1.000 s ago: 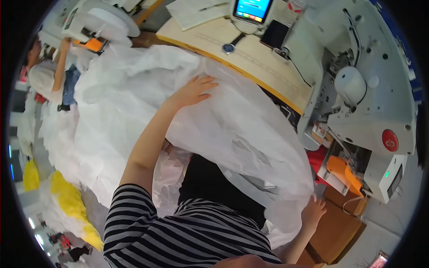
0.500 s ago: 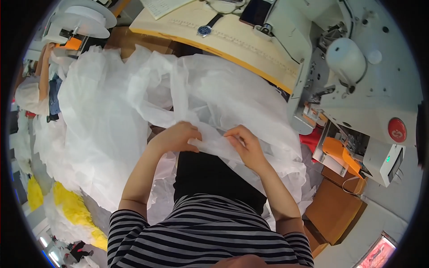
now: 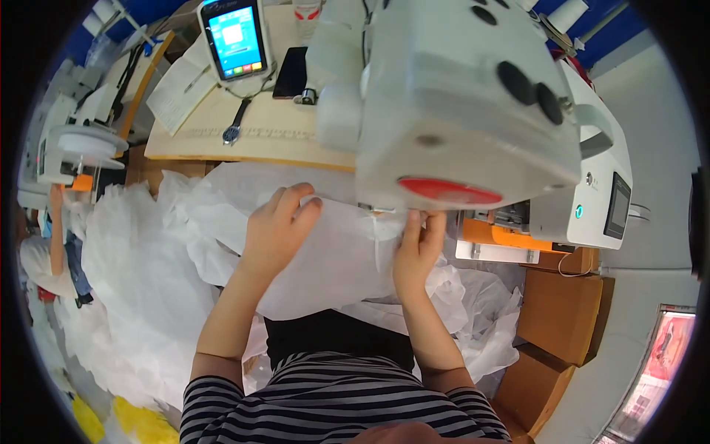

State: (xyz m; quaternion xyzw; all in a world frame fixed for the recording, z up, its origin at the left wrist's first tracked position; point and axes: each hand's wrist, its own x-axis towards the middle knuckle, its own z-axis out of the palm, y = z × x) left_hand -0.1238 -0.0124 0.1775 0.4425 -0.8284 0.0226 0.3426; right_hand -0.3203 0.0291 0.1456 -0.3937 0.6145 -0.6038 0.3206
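White sheer fabric (image 3: 333,259) spreads over my lap and up to the edge of a white sewing machine (image 3: 466,140). My left hand (image 3: 275,233) rests on the fabric with its fingers stretched and apart. Close under the front of the machine head, my right hand (image 3: 419,255) pinches the fabric's edge between closed fingers; its fingertips are partly hidden there. A small gathered fold of cloth hangs beside that hand.
Behind the fabric is a table (image 3: 296,148) with a wristwatch (image 3: 233,129), a dark phone (image 3: 290,72), a lit handheld device (image 3: 235,41) and paper (image 3: 177,96). Cardboard boxes (image 3: 558,314) stand at the right. Another person's arm (image 3: 56,229) shows at far left.
The view has turned toward the machine. My hands have moved from holding a strip of fabric over my lap to the machine's front. My left hand has let go and spread out.
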